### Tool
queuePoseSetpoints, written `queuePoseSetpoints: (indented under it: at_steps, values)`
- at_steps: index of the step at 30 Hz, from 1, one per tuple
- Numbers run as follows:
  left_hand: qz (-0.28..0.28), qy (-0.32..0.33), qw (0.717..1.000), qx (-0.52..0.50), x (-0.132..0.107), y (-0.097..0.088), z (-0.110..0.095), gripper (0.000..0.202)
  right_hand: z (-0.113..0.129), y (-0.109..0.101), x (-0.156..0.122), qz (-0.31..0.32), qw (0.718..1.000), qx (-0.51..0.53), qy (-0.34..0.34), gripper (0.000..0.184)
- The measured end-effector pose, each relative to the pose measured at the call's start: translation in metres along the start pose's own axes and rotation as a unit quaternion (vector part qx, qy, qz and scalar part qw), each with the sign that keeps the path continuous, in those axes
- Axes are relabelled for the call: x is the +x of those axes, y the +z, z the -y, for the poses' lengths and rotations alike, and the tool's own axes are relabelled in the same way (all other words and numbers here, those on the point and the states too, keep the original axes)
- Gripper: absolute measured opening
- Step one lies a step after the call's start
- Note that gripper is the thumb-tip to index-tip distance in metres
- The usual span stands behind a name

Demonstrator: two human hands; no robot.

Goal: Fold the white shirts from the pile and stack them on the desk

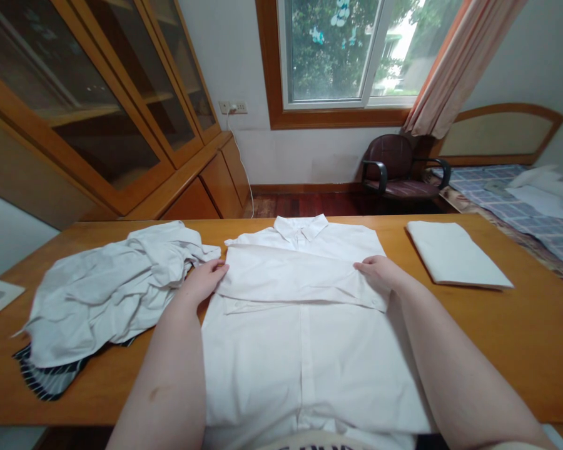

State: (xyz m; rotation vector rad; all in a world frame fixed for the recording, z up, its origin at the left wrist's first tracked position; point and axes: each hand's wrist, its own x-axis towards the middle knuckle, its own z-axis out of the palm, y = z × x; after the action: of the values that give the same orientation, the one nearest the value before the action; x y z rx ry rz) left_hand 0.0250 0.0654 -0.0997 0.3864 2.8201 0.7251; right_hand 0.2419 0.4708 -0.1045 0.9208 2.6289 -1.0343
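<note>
A white collared shirt (258,356) lies front side up on the wooden table, its collar toward the far edge. Its sleeves (286,272) are laid flat across the chest, one over the other. My left hand (209,275) pinches the sleeve layer at the shirt's left side, thumb and fingers closed on the cloth. At the right side, my right hand (378,272) has its fingertips closed on the sleeve cloth too. The shirt's lower hem reaches the near table edge, close to my body.
Crumpled white clothing (107,287) lies left on the table (535,337), over a dark striped cloth (49,375). A neatly folded white garment (455,253) rests at the right. Beyond are a glass-door cabinet (169,150), an armchair (394,165) and a bed (497,187).
</note>
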Motion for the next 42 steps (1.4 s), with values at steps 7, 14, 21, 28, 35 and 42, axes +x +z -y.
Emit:
queuePoseSetpoints:
  at_steps: [7,14,21,28,35,42]
  values:
    - [0.001,-0.013,1.0,-0.018,-0.007,0.0,-0.013,0.031,0.006,-0.001,-0.004,-0.011,0.999,-0.047,-0.021,0.036]
    - [-0.019,-0.027,0.992,-0.125,-0.002,0.008,-0.008,0.049,0.009,-0.001,-0.003,-0.036,0.994,-0.102,0.001,0.031]
    - [-0.053,-0.044,0.994,0.085,0.002,0.008,-0.005,0.05,0.007,0.001,0.001,-0.03,0.987,-0.156,0.008,0.034]
    - [-0.09,-0.044,0.995,-0.016,0.019,0.012,-0.022,0.054,0.01,0.004,0.001,-0.036,0.98,-0.194,0.009,0.038]
    - [0.021,-0.163,0.901,-0.401,0.068,0.008,-0.039,0.042,0.011,0.004,-0.001,-0.039,0.98,-0.195,0.009,0.038]
    - [0.079,-0.123,0.887,-0.439,0.073,0.007,-0.04,0.023,0.011,0.004,-0.001,-0.043,0.98,-0.194,0.0,0.039]
